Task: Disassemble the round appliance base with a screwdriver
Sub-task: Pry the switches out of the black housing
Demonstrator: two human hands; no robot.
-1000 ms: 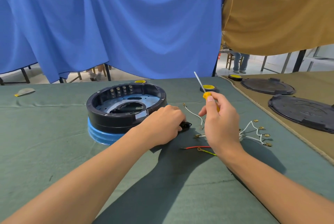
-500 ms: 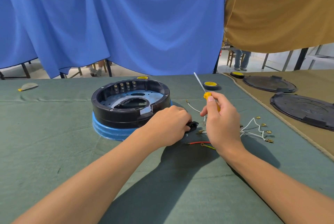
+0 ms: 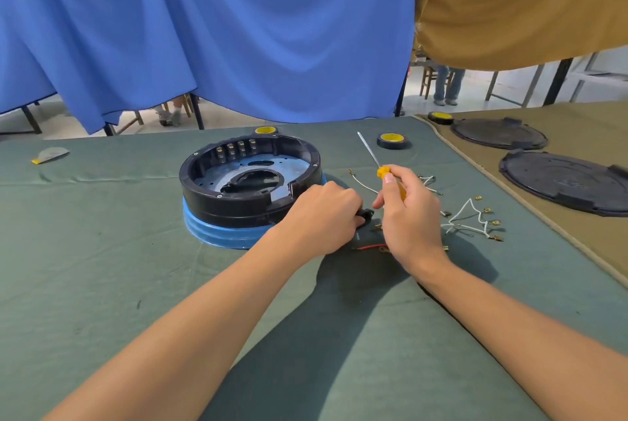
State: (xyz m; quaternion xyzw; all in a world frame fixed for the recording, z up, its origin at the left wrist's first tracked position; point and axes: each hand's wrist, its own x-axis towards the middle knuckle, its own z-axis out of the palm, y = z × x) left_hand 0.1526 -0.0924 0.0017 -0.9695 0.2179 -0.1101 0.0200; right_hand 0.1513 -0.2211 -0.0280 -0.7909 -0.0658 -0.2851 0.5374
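On the green-clothed bench (image 3: 102, 278): round appliance base (image 3: 251, 203) left of centre, tape roll (image 3: 391, 141) behind on the right, white wires (image 3: 465, 220) and red wire (image 3: 368, 247) alongside, grey scrap (image 3: 51, 154) far left; on tan cloth (image 3: 584, 250), two black covers (image 3: 564, 182).

Right hand (image 3: 411, 216) holds screwdriver (image 3: 383, 170); left hand (image 3: 323, 216), black part (image 3: 366, 215).
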